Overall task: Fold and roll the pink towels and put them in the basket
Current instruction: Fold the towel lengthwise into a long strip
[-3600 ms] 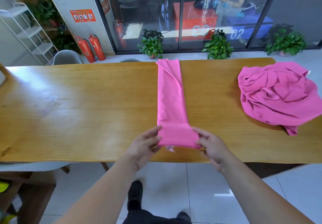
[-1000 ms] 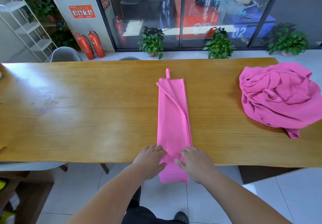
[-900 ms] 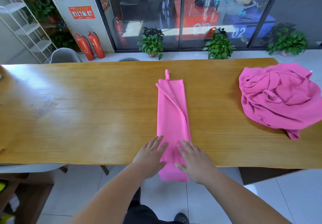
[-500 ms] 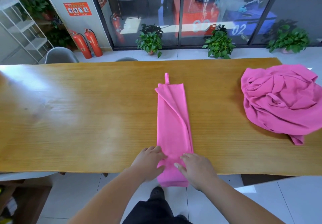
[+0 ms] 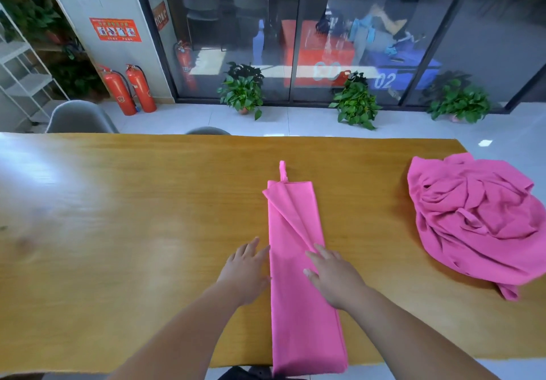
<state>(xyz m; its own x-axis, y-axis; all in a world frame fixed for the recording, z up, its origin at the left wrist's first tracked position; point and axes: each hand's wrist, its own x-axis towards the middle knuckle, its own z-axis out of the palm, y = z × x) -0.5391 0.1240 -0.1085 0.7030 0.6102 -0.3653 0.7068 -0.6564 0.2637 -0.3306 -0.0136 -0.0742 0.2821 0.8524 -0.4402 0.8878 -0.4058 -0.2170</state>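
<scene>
Head view. A long, narrow strip of folded pink towel (image 5: 295,306) lies flat on the glossy wooden table (image 5: 118,232), running from mid-table toward the person. Its near end overhangs the near table edge. At its far end a small pink hanging loop (image 5: 282,170) points away from the person, and a diagonal fold line crosses the upper part of the strip.

The left hand (image 5: 245,270) lies flat on the wood with fingers straight and together. Its inner side touches the strip's left edge, and it grasps nothing. The right hand (image 5: 334,276) rests palm-down on the right half of the strip with fingers extended and slightly spread. It presses on the cloth without gripping it.

A crumpled heap of pink towels (image 5: 478,223) sits at the right end of the table, well apart from the strip and both hands.

Beyond the table stand a grey chair (image 5: 79,118), two red fire extinguishers (image 5: 127,90) against a pillar, and green potted plants (image 5: 243,91) along a glass wall.
</scene>
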